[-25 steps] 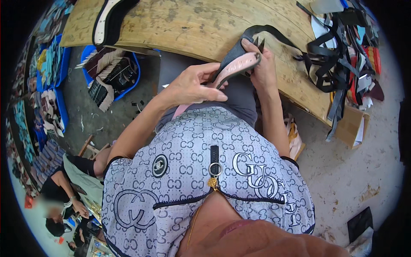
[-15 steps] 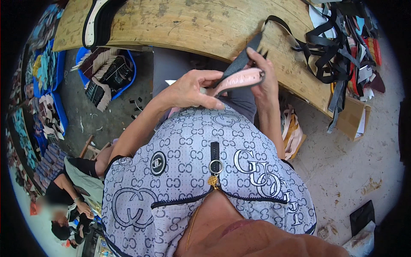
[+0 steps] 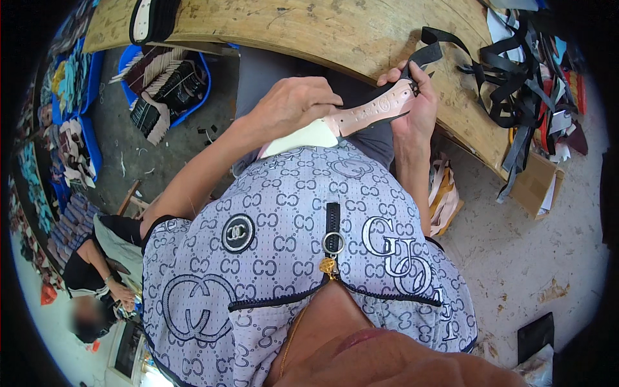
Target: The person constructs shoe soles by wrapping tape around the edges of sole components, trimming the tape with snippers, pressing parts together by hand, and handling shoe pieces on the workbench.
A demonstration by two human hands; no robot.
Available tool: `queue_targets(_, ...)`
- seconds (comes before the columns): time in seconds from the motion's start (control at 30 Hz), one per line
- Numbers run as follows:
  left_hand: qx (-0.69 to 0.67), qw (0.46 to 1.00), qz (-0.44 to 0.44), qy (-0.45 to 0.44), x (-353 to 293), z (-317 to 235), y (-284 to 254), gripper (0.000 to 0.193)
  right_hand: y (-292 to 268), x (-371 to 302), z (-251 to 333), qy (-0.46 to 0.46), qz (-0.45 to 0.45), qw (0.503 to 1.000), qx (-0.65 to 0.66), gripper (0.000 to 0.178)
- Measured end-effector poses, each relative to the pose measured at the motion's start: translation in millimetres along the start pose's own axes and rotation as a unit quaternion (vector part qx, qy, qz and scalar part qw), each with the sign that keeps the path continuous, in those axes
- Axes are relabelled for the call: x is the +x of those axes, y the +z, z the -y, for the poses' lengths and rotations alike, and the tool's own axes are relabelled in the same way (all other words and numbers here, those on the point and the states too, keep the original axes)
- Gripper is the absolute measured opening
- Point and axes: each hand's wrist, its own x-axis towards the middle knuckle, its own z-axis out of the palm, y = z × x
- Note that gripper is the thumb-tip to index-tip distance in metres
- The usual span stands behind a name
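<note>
Looks partway: black strip (image 3: 456,40) edges some of the pink piece (image 3: 374,113), tail loose on the tabletop (image 3: 309,32), cream end (image 3: 302,137) unbordered. Piece sits off the near edge; my right hand (image 3: 416,103) pinches its far end, left hand (image 3: 293,106) bunched, grip hidden. Versus earlier: cream end's exposed.

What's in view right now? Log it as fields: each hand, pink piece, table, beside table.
Left hand: fingers curled at left end of pink piece
Right hand: holding its right end
Pink piece: holed, dark-edged; pale panel by left hand
Table: stack at left, black strips at right edge
Beside table: filled blue tub, cardboard box
</note>
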Motion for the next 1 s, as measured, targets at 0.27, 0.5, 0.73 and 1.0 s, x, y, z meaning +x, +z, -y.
queue_targets(0.27,0.047,0.994,-0.094,0.041,-10.4,-2.2,17.0,0.018,-3.4,0.5,-4.0,0.018,0.018,0.999,-0.027,0.02)
queue_targets(0.5,0.072,0.992,-0.081,0.058,-15.2,-7.2,9.9,0.016,0.6,2.6,-2.3,0.002,0.031,0.999,-0.042,0.02)
queue_targets(0.73,0.166,0.984,-0.064,0.028,-22.7,-10.4,12.6,0.016,7.4,0.0,-5.1,-0.026,0.038,0.994,-0.096,0.018)
queue_targets(1.0,0.197,0.973,-0.078,0.088,-28.8,-1.1,16.9,0.018,4.3,-2.9,-3.2,-0.022,0.041,0.993,-0.111,0.02)
